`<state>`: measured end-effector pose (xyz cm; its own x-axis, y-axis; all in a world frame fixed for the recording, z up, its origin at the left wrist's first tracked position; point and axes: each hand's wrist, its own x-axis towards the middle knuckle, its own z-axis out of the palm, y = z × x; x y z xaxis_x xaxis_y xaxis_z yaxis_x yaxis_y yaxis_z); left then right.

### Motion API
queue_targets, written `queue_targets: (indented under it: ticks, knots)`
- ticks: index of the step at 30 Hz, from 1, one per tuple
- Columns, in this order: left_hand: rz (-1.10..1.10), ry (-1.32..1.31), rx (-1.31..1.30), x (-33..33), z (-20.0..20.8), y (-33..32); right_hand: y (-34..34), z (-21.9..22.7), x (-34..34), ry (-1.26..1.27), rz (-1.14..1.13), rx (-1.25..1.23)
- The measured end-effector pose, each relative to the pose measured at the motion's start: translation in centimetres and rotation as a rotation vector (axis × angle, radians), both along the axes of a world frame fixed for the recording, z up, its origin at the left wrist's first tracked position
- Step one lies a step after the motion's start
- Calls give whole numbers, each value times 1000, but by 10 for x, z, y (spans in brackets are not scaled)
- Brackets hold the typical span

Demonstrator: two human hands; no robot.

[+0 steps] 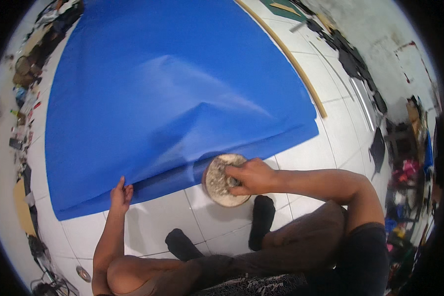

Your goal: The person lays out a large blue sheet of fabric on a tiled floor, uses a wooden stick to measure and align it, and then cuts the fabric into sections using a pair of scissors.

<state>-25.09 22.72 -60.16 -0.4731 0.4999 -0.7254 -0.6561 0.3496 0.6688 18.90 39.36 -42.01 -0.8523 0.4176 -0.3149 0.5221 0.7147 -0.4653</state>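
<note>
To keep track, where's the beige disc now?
Head view, just below centre: the beige disc is in the right hand, at the near edge of the blue sheet.

Smooth sheet (108,98), rough disc (216,183), glossy tiles (155,222)

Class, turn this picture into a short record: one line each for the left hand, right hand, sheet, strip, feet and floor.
Left hand: the left hand is at the near edge of the sheet; whether it grips is unclear
Right hand: the right hand holds a round, pale brown object, its exact kind unclear
Sheet: blue sheet, large, with raised folds
Strip: long yellow-brown strip, beside the sheet's right edge
Feet: in dark socks
Floor: white tiled floor
</note>
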Motion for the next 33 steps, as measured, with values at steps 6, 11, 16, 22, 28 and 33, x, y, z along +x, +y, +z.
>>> queue_targets:
  ticks: [6,11,16,22,28,33]
  knots:
    - [28,147,-115,0,-27,-22,-44,-17,31,-20,11,-199]
    - [1,383,-227,4,-39,-32,-56,-24,48,-15,107,-252]
    - [-28,427,-207,10,-40,-43,-33,-25,50,51,154,-426]
    - [-9,388,-188,24,-17,-43,56,-89,92,259,-384,-357]
    - [-36,504,-299,-6,-40,-58,97,-153,194,-57,-818,348]
    - [13,467,-295,-35,-83,-66,95,-168,234,-270,-766,377]
